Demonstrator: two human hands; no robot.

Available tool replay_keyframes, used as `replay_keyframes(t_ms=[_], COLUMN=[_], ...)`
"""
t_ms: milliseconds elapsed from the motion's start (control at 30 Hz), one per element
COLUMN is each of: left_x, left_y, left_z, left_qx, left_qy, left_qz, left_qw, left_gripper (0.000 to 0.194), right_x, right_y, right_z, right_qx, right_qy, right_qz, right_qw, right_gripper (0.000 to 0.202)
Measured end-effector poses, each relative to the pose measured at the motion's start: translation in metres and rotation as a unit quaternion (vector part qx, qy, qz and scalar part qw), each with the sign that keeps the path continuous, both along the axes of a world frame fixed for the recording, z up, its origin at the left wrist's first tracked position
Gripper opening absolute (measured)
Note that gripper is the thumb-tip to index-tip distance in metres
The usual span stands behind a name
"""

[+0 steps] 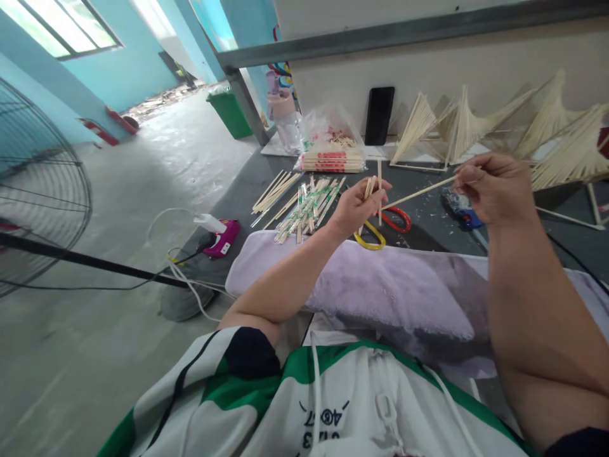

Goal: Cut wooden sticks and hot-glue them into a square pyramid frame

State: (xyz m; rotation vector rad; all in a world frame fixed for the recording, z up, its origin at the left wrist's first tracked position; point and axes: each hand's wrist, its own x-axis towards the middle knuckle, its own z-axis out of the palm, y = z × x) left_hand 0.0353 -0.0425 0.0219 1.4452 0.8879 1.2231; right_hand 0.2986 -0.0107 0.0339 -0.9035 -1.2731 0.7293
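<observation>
One long stick (pixel 421 193) is slanting right of the frame's centre above the bench (pixel 428 236), the right hand (pixel 499 190) pinching its upper end, probably for fine aim, while the left hand (pixel 358 206) is clasping several shorter sticks (pixel 379 181) near its lower tip.

A bottle (pixel 285 119) stands right of the green bin (pixel 231 114); a black phone (pixel 379 116) stands upright farther right. Left of the bin: red fire extinguisher (pixel 99 131), then fan (pixel 47 164). Nearer than the bin: magenta power strip (pixel 227 239).

A bright window (pixel 64 28) pierces the blue wall (pixel 130 73) above grey floor (pixel 143 184).
</observation>
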Motion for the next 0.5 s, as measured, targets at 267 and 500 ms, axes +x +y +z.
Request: replay_keyframes(t_ms=[267,500], left_x=[0.010,0.007], left_y=[0.016,0.012], left_z=[-0.035,-0.031], left_qx=[-0.052,-0.041], left_qy=[0.020,0.018], left_qz=[-0.113,-0.103], left_qw=[0.992,0.994], left_gripper=[0.013,0.012], right_x=[-0.001,-0.028], right_y=[-0.003,-0.014], right_z=[-0.009,-0.015], right_qx=[0.003,0.024], right_qy=[-0.182,-0.232], right_qz=[-0.074,0.005], right_qw=[0.981,0.972], right_gripper=[0.027,0.040])
